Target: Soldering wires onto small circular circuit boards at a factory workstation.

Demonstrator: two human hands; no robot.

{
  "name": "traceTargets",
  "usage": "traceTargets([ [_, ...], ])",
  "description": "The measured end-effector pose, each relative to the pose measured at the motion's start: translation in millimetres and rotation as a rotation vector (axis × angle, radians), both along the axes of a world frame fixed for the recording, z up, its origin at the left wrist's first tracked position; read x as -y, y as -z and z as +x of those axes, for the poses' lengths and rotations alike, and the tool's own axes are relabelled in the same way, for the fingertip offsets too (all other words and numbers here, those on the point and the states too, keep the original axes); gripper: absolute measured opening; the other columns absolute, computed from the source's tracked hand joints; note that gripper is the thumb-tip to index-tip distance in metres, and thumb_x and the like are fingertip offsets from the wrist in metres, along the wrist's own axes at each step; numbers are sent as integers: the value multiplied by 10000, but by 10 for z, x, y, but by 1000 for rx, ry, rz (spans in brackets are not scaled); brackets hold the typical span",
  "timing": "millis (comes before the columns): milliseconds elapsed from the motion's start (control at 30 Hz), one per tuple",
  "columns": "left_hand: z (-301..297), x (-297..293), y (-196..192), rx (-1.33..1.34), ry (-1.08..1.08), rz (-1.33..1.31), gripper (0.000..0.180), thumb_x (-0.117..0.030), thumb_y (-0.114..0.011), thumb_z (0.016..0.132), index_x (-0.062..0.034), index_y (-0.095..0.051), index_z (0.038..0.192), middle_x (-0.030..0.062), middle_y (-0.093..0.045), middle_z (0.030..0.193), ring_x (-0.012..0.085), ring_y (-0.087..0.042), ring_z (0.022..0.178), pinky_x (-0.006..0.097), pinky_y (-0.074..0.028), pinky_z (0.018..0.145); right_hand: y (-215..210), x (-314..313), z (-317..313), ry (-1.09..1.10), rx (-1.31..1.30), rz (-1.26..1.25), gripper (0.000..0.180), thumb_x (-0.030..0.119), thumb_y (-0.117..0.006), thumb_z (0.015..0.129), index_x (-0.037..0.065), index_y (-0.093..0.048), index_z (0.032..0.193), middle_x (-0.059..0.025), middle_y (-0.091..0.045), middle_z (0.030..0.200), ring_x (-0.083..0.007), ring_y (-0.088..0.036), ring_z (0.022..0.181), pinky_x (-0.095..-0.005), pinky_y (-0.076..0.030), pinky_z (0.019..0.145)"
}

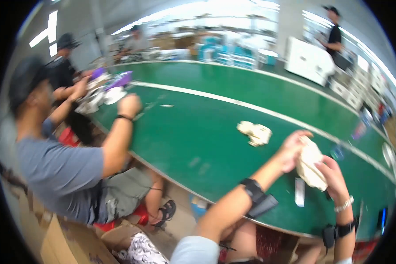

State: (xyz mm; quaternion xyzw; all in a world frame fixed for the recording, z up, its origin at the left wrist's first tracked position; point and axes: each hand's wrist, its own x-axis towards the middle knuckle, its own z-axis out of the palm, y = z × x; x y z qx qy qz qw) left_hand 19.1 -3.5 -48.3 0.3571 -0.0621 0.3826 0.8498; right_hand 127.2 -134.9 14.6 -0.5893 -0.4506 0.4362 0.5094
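Note:
Between my two hands is a cream, soft-looking bundle of cloth, raised over the green table. My left hand grips its upper left side, with the fingers at its top edge. On its lower right side my right hand is closed, thumb against the fabric. The cloth's exact kind cannot be made out. A second crumpled cream piece lies on the table to the left of my hands. Just below the held cloth rests a small white strip. By my left wrist, a dark flat object sits at the table edge.
At the left, a co-worker in a grey shirt reaches over the table near white and purple items. A pale strip runs along the table. An open cardboard box stands lower left. White boxes stand at the far right.

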Motion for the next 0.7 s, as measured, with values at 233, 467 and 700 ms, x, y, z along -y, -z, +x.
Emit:
traceTargets([
  [233, 49, 122, 19, -348, 258, 211, 493, -114, -571, 800, -1, -364, 1233, 95, -569, 934, 171, -585, 817, 316, -518, 712, 119, 830, 163, 172, -270, 177, 153, 155, -586, 814, 19, -587, 883, 7, -586, 811, -51, -523, 741, -195, -414, 649],
  [467, 83, 159, -108, -494, 250, 304, 537, -228, -560, 823, -5, -337, 1258, 118, -545, 966, 170, -573, 769, 284, -476, 702, -248, 1686, 585, 1083, 947, 627, 64, 19, -560, 765, -33, -522, 771, -115, -539, 898, -165, -536, 768, -248, -425, 662],
  [700, 102, 130, -79, -508, 236, 318, 548, -263, -555, 825, -5, -337, 1256, 116, -539, 971, 170, -571, 782, 287, -471, 717, 256, 1217, 686, 334, 1152, 237, 319, 330, -605, 754, 16, -574, 702, -190, -468, 1158, -368, -404, 1099, -417, -314, 919],
])
